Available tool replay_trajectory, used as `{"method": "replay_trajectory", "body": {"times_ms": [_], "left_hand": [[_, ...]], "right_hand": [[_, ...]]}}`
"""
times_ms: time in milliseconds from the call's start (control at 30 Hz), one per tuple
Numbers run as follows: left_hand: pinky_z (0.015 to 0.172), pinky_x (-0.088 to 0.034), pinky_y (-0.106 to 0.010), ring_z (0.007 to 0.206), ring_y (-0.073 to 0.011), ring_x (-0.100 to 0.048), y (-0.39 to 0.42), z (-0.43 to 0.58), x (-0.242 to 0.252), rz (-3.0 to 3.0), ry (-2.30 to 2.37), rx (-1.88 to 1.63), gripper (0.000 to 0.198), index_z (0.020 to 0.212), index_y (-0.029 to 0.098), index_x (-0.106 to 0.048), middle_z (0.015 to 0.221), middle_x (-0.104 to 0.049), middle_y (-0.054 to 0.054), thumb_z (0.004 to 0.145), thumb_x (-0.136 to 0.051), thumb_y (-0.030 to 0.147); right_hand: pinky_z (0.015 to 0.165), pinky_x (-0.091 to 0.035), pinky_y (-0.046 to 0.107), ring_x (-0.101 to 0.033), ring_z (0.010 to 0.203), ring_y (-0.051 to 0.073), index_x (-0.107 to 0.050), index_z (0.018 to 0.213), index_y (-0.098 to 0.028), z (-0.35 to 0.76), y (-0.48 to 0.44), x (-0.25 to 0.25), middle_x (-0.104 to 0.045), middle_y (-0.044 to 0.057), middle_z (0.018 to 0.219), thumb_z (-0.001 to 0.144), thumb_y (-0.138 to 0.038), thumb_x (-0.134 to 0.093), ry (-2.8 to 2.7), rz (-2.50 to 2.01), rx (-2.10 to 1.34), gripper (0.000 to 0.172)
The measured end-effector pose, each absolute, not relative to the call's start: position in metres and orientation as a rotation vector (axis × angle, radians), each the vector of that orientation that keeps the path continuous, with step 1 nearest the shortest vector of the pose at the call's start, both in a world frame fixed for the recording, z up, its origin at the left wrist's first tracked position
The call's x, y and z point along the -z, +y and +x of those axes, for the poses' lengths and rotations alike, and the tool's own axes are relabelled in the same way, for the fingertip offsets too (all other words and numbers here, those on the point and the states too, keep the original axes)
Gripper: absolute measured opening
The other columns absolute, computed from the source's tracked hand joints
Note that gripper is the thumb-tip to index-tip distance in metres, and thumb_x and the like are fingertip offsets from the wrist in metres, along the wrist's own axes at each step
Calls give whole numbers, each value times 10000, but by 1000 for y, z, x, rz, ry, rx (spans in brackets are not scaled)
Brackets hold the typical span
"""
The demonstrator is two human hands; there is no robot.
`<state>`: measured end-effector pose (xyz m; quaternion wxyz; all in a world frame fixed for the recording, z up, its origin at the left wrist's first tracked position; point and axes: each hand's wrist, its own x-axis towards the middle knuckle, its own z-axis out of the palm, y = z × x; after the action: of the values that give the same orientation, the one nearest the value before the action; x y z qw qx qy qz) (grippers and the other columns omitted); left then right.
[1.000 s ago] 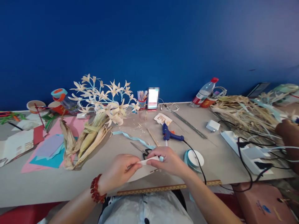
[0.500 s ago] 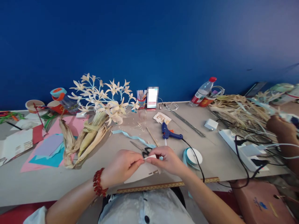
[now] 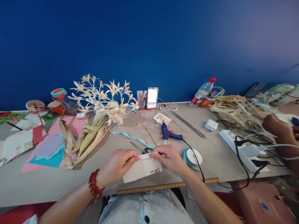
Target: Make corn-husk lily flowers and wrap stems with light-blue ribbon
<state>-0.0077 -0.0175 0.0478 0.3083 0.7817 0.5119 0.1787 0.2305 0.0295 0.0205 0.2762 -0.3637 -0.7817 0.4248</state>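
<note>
My left hand (image 3: pixel 119 165), with a red bead bracelet on the wrist, pinches one end of a narrow white paper strip (image 3: pixel 145 156). At the strip's other end, the thumb and fingers of my right hand (image 3: pixel 170 158) are closed on it. Below the strip a white card sheet (image 3: pixel 138 172) with brown marks lies near the table edge. Scissors (image 3: pixel 136 145) rest just beyond my hands, their black handles partly covered. A blue glue gun (image 3: pixel 166 132) and a roll of light blue ribbon (image 3: pixel 194 156) lie to the right of these.
Cream flowers (image 3: pixel 112 107) and corn husks (image 3: pixel 90 140) stand and lie left, by coloured paper (image 3: pixel 46 158). A phone (image 3: pixel 152 98) stands at the back. On the right are a bottle (image 3: pixel 202 91), a power strip (image 3: pixel 230 141) and another person's hand (image 3: pixel 275 129).
My hands have moved apart, my left one leftward, so more of the white strip shows between them. More of the card sheet below is visible. The other person's hand has shifted slightly.
</note>
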Motion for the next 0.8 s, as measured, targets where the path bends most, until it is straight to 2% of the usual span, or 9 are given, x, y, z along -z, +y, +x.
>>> {"method": "replay_trajectory", "body": {"times_ms": [100,333,567,800], "left_hand": [[594,-317,-249,624,-135,-512,-18,-9,-46,2070,1373,-474,336,774,184,-581,660,-568,14,981,-395,372],[573,-312,-232,587,-111,-467,-21,-14,-40,2056,1318,-533,362,689,178,-494,617,-499,33,980,-400,372],[541,-358,-205,569,-100,-490,-19,-18,-35,1797,1204,-601,333,732,170,-565,619,-540,30,946,-481,410],[434,-302,-190,412,-73,-418,-19,-13,-23,1592,1408,-859,374,585,170,-550,452,-469,56,826,-642,441]], "right_hand": [[526,-332,231,-495,555,120,-677,695,-155,233,29,-21,-557,1,581,945,-507,-497,-2098,-985,-1144,468],[569,-374,232,-564,601,130,-699,733,-161,243,28,-22,-642,20,650,932,-462,-554,-2052,-966,-1129,389],[497,-308,226,-444,518,102,-648,639,-154,252,30,-19,-531,-7,558,906,-487,-578,-1963,-1012,-1176,433],[472,-270,229,-371,490,89,-626,611,-159,256,26,-19,-453,-27,527,878,-497,-599,-1827,-1033,-1264,432]]}}
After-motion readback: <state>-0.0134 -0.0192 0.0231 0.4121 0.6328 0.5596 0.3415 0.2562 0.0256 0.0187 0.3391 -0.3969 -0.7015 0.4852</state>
